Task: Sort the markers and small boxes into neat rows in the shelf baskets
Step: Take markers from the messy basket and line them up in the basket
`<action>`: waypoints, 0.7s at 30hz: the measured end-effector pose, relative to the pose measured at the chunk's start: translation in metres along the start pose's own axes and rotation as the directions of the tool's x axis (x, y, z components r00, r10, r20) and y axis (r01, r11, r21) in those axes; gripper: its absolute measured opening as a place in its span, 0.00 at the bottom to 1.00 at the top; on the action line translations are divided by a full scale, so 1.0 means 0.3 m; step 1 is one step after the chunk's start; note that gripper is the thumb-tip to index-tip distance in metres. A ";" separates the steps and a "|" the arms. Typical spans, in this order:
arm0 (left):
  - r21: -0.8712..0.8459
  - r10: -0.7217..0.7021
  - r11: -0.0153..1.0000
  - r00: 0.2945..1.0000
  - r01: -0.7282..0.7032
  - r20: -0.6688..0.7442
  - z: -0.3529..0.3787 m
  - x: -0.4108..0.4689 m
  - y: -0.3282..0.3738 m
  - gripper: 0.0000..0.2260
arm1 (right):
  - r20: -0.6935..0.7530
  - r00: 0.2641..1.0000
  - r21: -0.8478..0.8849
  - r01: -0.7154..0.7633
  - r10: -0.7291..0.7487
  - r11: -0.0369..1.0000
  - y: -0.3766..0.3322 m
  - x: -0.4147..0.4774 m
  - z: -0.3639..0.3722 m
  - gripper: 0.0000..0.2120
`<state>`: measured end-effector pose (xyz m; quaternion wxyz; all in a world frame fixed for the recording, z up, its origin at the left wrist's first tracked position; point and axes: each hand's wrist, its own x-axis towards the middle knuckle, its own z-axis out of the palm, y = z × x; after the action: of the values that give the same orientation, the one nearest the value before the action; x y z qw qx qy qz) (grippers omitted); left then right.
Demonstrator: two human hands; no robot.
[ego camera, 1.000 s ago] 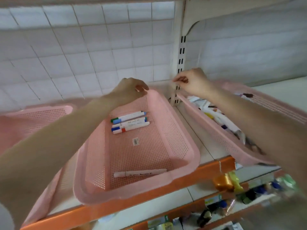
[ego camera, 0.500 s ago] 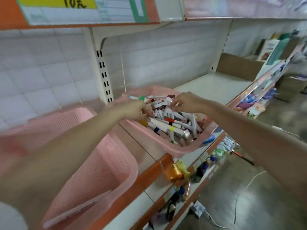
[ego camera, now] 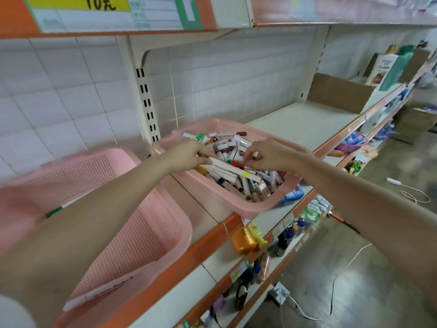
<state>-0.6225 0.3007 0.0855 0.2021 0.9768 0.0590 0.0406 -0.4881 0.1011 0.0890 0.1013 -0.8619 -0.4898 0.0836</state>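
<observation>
A pink basket on the right of the shelf holds a jumbled heap of several markers with mixed cap colours. Both hands are inside it. My left hand pinches the end of a long white marker lying on top of the heap. My right hand has thumb and forefinger curled round a red-capped marker beside it. A second pink basket sits at the left under my left forearm, with one white marker at its front and a green-capped marker partly hidden.
The shelf's orange front edge runs below both baskets. Bare shelf board lies right of the full basket, then a cardboard box. Lower shelves hold bottles. A power strip and cables lie on the floor.
The view swung right, from the left basket to the full one. Both hands left the basket rim and shelf post and went into the marker heap, closing on markers.
</observation>
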 end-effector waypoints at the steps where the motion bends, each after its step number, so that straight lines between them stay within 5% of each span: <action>1: -0.026 -0.007 1.000 1.000 0.007 -0.020 -0.001 -0.008 0.001 0.13 | 0.048 0.999 -0.028 0.002 -0.001 1.000 -0.001 -0.006 0.002 0.11; 4: -0.067 -0.053 0.997 0.996 0.049 -0.073 -0.004 -0.035 -0.006 0.13 | 0.111 0.994 -0.098 -0.002 0.013 0.995 -0.005 -0.016 0.015 0.13; 11: -0.248 -0.150 0.965 0.957 0.087 -0.248 -0.061 -0.122 -0.053 0.11 | -0.100 0.995 0.037 -0.001 0.005 0.999 -0.050 -0.009 -0.035 0.14; 15: -0.399 -0.272 0.909 0.901 0.124 -0.338 -0.118 -0.216 -0.087 0.10 | -0.167 0.985 0.094 0.066 -0.050 0.993 -0.129 0.023 -0.058 0.15; 21: -0.377 -0.442 0.880 0.792 0.291 -0.421 -0.190 -0.441 -0.213 0.10 | -0.266 0.943 0.186 0.255 -0.201 0.949 -0.330 0.064 -0.013 0.16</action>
<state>-0.7656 0.3636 0.1048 0.3261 0.8615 0.2923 0.2571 -0.5594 0.1665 0.1173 0.2632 -0.7864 -0.5586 0.0180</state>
